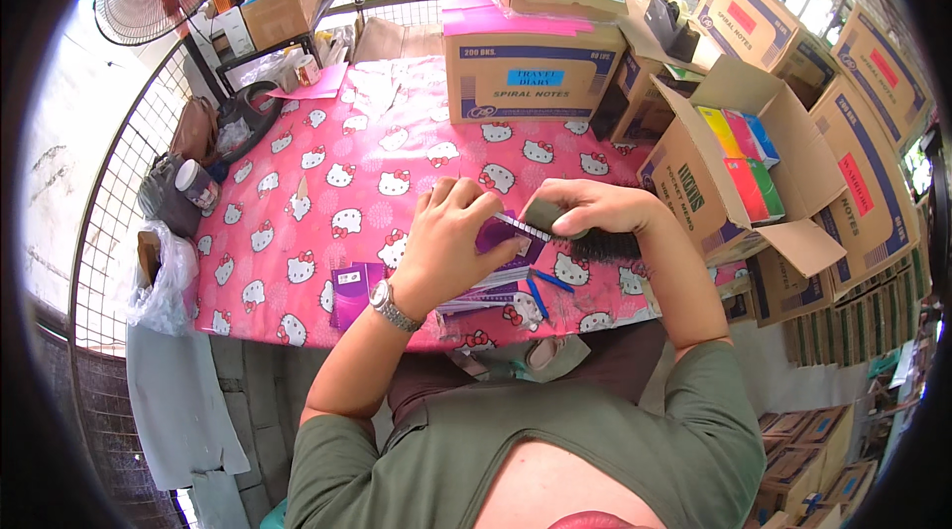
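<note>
Pinching a probably light, bendy purple notebook (529, 250) in its closed grip, the left hand (459, 224) faced the right hand's (592, 207) curled grip, hold unclear, the striped edge (526, 227) between seeming the best handhold.

Pink cat-print tablecloth (315, 204): purple notebook (351, 295), blue-handled pliers (538, 299), cardboard carton (480, 83).

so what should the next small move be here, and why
Probably steady the light, dark-marked strip with the left hand before shifting the right hand: the strip slants between both hands, near a purple cover, while the blue-handled tool lies apart from them.
</note>
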Demonstrator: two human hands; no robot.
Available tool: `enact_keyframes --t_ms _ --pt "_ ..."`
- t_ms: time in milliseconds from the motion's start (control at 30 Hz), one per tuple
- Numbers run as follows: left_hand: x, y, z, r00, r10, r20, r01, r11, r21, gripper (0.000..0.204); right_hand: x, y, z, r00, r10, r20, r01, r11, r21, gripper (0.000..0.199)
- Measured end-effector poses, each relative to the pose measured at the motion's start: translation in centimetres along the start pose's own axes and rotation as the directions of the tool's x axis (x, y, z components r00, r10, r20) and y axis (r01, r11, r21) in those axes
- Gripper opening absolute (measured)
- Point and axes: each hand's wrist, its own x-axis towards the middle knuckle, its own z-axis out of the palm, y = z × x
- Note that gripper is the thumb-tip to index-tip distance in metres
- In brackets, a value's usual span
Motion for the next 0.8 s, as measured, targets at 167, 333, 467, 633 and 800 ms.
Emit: enact_keyframes --t_ms 167,333,467,633,800 --pt "0.0 -0.1 0.0 0.999 0.031 -0.011 -0.031 0.999 -0.025 0.037 1.0 -0.4 -0.1 0.998 -0.048 0.039 0.049 0.998 -0.035 0.072" --pt "-0.3 -0.9 0.1 1.0 -0.017 0.006 0.017 0.998 -0.053 0.029 1.2 -1.8 0.3 0.95 -0.301 0.079 0.265 0.915 0.305 0.064" --pt "-0.8 -2.2 -0.5 0.993 -0.118 0.002 0.116 0.967 -0.227 0.028 2.0 -0.5 -0.4 0.897 -0.44 0.05 0.356 0.783 0.51 0.058" --pt "-0.5 -3.2 -1.5 0.993 -0.113 0.024 0.116 0.978 -0.172 0.03 3.4 -1.4 -1.2 0.953 -0.296 0.058 0.287 0.949 0.13 0.055" --pt "-0.2 -3.2 -1.5 0.989 -0.129 0.077 0.146 0.95 -0.276 0.029 4.3 -2.3 -1.3 0.973 -0.196 0.118 0.186 0.978 0.09 0.056"
